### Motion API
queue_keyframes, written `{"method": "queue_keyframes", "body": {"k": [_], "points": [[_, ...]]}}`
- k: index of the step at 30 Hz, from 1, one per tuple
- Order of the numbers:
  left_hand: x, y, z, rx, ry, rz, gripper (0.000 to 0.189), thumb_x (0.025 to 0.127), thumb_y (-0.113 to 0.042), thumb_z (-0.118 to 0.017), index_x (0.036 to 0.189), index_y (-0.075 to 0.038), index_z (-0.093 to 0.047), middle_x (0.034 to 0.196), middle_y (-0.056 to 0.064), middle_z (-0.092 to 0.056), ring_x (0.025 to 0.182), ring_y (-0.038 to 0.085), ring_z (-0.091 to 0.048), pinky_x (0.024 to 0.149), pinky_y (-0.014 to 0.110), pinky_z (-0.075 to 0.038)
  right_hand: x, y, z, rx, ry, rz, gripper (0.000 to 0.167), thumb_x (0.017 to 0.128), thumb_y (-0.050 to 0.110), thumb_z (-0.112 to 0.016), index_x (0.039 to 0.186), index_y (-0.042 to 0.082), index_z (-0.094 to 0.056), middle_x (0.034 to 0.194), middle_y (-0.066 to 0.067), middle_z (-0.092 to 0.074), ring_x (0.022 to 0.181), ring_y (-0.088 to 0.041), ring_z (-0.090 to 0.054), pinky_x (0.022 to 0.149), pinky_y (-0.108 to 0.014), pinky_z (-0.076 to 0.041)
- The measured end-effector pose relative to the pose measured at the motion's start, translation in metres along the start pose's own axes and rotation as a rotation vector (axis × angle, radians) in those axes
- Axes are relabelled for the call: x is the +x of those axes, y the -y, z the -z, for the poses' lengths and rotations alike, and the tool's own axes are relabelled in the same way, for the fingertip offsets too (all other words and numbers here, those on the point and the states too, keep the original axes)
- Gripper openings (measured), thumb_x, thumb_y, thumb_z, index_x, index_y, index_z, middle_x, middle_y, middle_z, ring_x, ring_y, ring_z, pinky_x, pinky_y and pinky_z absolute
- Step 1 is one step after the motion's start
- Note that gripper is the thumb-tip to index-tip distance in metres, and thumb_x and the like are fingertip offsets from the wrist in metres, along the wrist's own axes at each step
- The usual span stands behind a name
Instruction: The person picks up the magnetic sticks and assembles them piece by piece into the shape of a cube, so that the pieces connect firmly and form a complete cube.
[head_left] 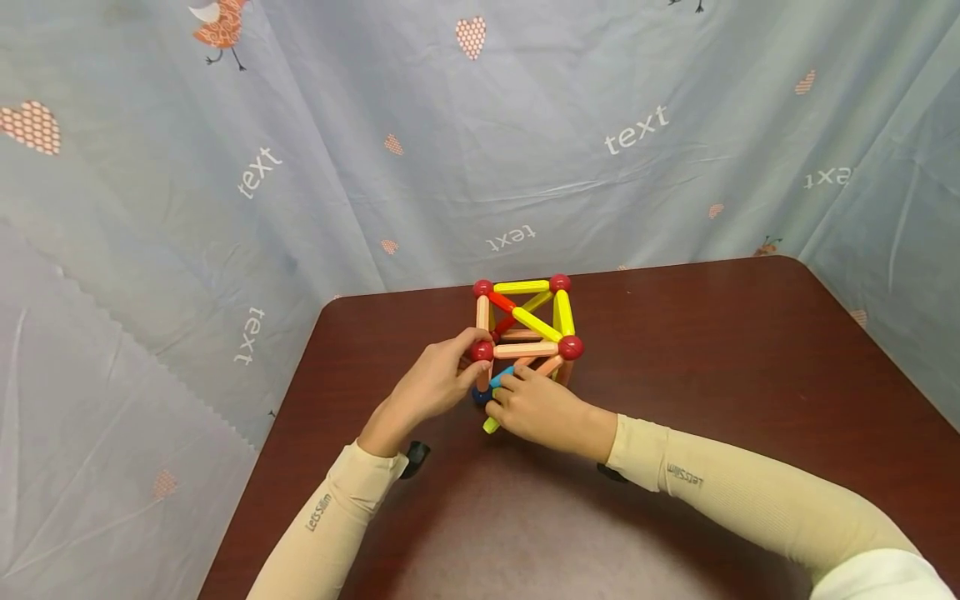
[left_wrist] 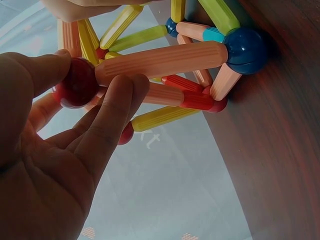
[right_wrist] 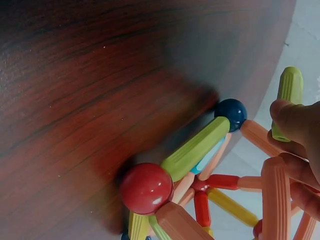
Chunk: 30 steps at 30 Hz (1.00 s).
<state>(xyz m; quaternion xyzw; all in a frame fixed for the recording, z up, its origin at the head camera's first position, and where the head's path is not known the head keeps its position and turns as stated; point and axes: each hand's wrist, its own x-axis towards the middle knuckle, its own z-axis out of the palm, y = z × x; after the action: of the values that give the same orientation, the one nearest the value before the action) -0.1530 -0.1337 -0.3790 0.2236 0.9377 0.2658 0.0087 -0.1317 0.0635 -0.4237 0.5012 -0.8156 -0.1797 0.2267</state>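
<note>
A cube-shaped frame of magnetic sticks and balls stands on the table, with red balls at its top corners. My left hand [head_left: 431, 379] holds the near-left top red ball [left_wrist: 77, 84] between thumb and fingers. Other fingers of that hand lie along the orange stick [left_wrist: 165, 61] running from this ball to a dark blue ball [left_wrist: 247, 50] at the base. In the right wrist view, my right hand [right_wrist: 302, 132] pinches a loose yellow-green stick [right_wrist: 290, 90] at the frame's near side. Another green stick [right_wrist: 197, 147] links a blue and a red ball low on the frame.
The brown table [head_left: 735, 375] extends on both sides of the frame. A pale blue printed curtain [head_left: 570, 175] hangs behind the table and along its sides. Yellow sticks [head_left: 522, 287] and a red-and-yellow diagonal form part of the frame's top.
</note>
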Motion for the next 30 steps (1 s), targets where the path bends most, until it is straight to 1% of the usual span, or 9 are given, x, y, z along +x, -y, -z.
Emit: {"method": "queue_keyframes", "body": {"k": [5,12,20,26,30], "points": [[0.0,0.0,0.0,0.001,-0.003,0.005,0.034,0.099,-0.02,-0.068,0.132,-0.017,-0.057,0.1,0.004,-0.07,0.085,0.02,-0.068,0.07,0.029,-0.054,0.002,-0.001,-0.003,-0.016,0.008,-0.013,0.025,0.091,0.037,-0.077,0.108,0.02,-0.07,0.106,0.006,-0.078,0.096,-0.017,-0.062,0.091,-0.034,-0.052],[0.0,-0.001,0.0,0.004,0.003,0.013,0.034,0.099,-0.019,-0.067,0.132,-0.016,-0.057,0.102,0.004,-0.071,0.082,0.017,-0.067,0.069,0.028,-0.053,0.004,-0.001,-0.009,-0.035,0.029,-0.032,0.026,0.09,0.037,-0.078,0.108,0.021,-0.07,0.104,0.006,-0.077,0.093,-0.017,-0.063,0.087,-0.032,-0.052],[0.0,-0.001,-0.001,0.003,-0.001,0.009,0.035,0.099,-0.019,-0.067,0.133,-0.015,-0.058,0.103,0.004,-0.071,0.082,0.016,-0.066,0.068,0.028,-0.053,0.005,-0.003,-0.011,-0.027,0.052,-0.036,0.029,0.089,0.035,-0.078,0.113,0.02,-0.071,0.109,0.005,-0.077,0.097,-0.017,-0.065,0.092,-0.032,-0.053],[-0.001,0.0,-0.001,0.004,-0.004,-0.004,0.034,0.099,-0.019,-0.067,0.132,-0.016,-0.058,0.101,0.004,-0.072,0.082,0.017,-0.067,0.07,0.028,-0.053,0.003,-0.004,-0.011,-0.034,0.049,-0.035,0.025,0.091,0.033,-0.078,0.111,0.02,-0.071,0.105,0.004,-0.078,0.096,-0.017,-0.066,0.091,-0.032,-0.053],[-0.001,0.0,-0.001,0.0,-0.003,-0.002,0.034,0.099,-0.019,-0.067,0.131,-0.017,-0.057,0.1,0.004,-0.071,0.082,0.016,-0.067,0.07,0.028,-0.053,0.001,-0.005,-0.012,-0.032,0.052,-0.038,0.025,0.091,0.031,-0.078,0.112,0.02,-0.071,0.104,0.003,-0.078,0.096,-0.018,-0.066,0.091,-0.031,-0.054]]}}
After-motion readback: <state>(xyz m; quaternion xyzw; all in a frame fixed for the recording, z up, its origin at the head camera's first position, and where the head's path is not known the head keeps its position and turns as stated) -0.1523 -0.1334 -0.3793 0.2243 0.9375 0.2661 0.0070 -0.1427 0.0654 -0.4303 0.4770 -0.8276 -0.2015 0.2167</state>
